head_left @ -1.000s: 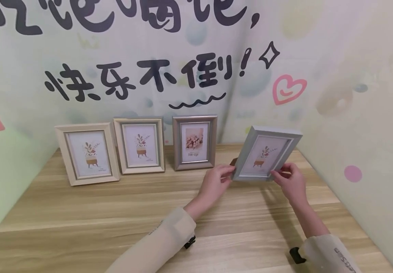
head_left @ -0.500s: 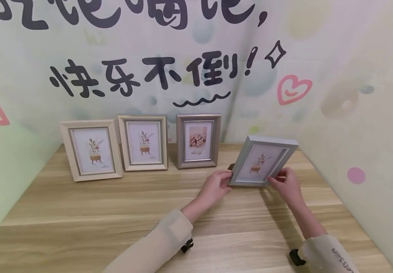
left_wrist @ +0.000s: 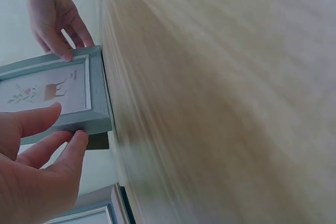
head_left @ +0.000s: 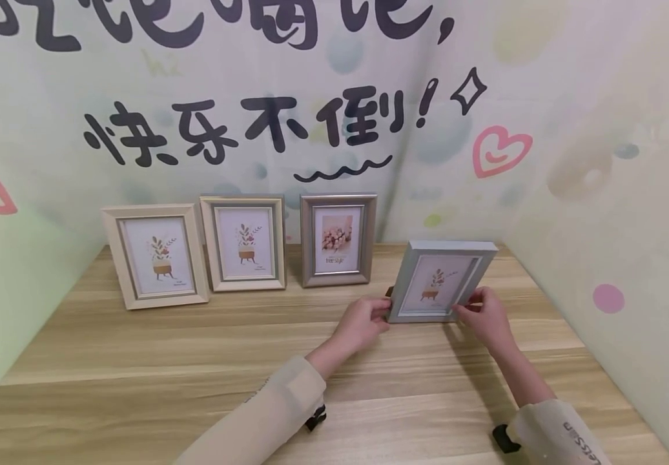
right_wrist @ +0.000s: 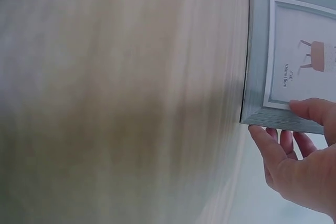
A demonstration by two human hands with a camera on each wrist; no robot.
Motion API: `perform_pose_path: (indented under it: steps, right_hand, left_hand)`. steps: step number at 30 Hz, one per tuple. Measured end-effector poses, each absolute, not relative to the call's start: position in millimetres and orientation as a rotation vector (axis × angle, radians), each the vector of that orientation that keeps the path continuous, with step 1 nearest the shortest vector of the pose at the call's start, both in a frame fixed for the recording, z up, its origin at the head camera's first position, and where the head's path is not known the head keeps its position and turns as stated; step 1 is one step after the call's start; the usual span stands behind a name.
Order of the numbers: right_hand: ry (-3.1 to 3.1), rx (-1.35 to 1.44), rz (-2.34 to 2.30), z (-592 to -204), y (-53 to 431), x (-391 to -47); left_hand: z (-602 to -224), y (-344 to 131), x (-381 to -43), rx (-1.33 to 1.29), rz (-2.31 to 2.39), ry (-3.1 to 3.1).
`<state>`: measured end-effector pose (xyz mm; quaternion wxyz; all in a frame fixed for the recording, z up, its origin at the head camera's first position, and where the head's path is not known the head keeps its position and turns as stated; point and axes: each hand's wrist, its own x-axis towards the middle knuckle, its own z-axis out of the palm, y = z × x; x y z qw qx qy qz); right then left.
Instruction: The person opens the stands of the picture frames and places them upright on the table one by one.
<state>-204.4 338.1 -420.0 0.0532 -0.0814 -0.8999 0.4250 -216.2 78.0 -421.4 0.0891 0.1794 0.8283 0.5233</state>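
A grey-blue picture frame [head_left: 439, 282] with a potted-plant print leans back at the right of the wooden table. Its lower edge appears to be on the tabletop. My left hand [head_left: 360, 325] holds the lower left side, with fingertips against the frame's outer edge in the left wrist view. At the lower right, my right hand [head_left: 488, 320] grips the side. Its thumb presses on the front border in the right wrist view, and the other fingers [right_wrist: 273, 148] lie along the side and behind. A dark piece of the back support [left_wrist: 98, 141] shows beyond the left fingers.
Two cream picture frames [head_left: 157, 258] [head_left: 243, 244] and a brown-silver one [head_left: 338, 240] stand in a row left of the held frame. Behind them hangs a printed wall cloth [head_left: 195, 77]. A right side wall [head_left: 631, 213] borders the wooden table [head_left: 195, 387].
The grey-blue frame has come down and slightly left, and it looks less skewed. Both hands have moved with it, keeping their hold. The other frames stay in place while the head view shifts slightly.
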Motion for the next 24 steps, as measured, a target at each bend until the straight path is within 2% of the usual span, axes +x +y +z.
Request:
perform_pose_path:
  steps: [11,20,24]
  right_hand:
    - [-2.810,-0.236,1.283,-415,337,-202]
    - [-2.821,-0.213,1.240,-415,339,-199]
    - [-2.755,-0.184,1.236,-404,335,-196]
  left_hand:
    - [-420,81,-228,0.508,1.576,2.540]
    - [-418,92,-232,0.544,1.162,2.878]
    - [-417,91,-234,0.546,1.118,2.929]
